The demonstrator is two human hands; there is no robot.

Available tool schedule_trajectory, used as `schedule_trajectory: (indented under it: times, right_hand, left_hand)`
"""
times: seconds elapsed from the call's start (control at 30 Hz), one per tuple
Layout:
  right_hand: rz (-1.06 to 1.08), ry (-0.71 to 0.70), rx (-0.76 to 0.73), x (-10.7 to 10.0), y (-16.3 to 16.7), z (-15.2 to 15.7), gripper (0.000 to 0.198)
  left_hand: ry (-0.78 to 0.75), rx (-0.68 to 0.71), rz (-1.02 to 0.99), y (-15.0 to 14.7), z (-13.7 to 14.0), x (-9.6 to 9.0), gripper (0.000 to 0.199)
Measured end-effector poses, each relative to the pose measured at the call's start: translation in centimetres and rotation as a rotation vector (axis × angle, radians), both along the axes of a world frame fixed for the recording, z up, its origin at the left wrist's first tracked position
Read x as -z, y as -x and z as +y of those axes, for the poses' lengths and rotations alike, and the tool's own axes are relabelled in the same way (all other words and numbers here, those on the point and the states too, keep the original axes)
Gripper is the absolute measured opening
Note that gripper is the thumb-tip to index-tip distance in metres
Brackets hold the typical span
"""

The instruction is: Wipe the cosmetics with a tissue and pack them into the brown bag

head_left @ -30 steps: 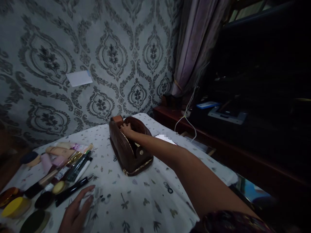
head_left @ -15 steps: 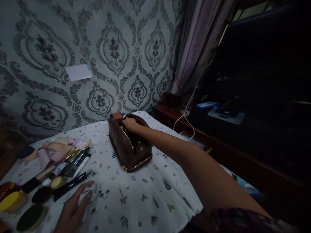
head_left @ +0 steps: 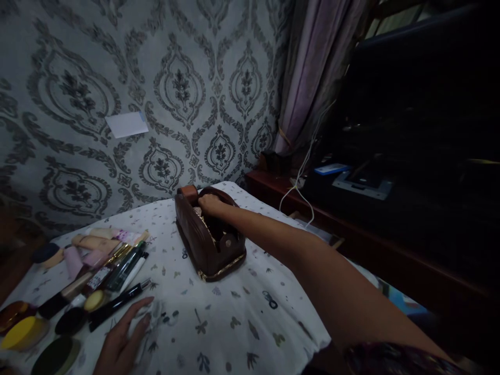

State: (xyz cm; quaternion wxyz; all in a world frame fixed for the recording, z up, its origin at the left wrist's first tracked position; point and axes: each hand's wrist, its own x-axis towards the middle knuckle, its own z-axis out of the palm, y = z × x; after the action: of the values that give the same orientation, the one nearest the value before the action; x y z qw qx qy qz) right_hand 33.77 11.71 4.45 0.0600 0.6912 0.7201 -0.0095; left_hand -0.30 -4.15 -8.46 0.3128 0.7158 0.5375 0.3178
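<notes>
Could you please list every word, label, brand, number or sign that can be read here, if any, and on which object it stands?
None can be read.
Dark item with pale marks: too small and blurred.
Purple-patterned tube: any lettering is too blurred.
White sheet on the wall: no legible writing.
Brown bag: no legible text on the visible sides.

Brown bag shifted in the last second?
No: the brown bag shows no visible shift either way against the white card on the wall.
</notes>
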Motion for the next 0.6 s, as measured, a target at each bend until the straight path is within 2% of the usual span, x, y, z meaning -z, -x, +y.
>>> schedule_trajectory:
  times: [0.13, 0.27, 0.4, 0.53, 0.6]
  right_hand:
    - [0.013, -0.005, 0.0, 0.2, -0.2, 0.1, 0.038]
    - [0.029, -0.012, 0.005, 0.3, -0.5, 0.0, 0.035]
    - [0.045, -0.034, 0.007, 0.6, -0.7, -0.1, 0.036]
    - [0.04, -0.055, 0.007, 1.0, -0.9, 0.0, 0.038]
    - [0.026, -0.068, -0.001, 1.0, -1.0, 0.2, 0.038]
  left_hand:
    - [-0.026, -0.062, -0.032, -0.2, -0.1, -0.1, 0.058]
    - [0.007, -0.012, -0.007, -0.2, -0.1, -0.5, 0.062]
    - [-0.002, -0.033, -0.014, 0.1, 0.1, -0.6, 0.059]
    - [0.017, 0.044, 0.023, 0.1, 0.0, -1.1, 0.061]
    - [-0.014, 0.023, 0.041, -0.1, -0.2, -1.4, 0.06]
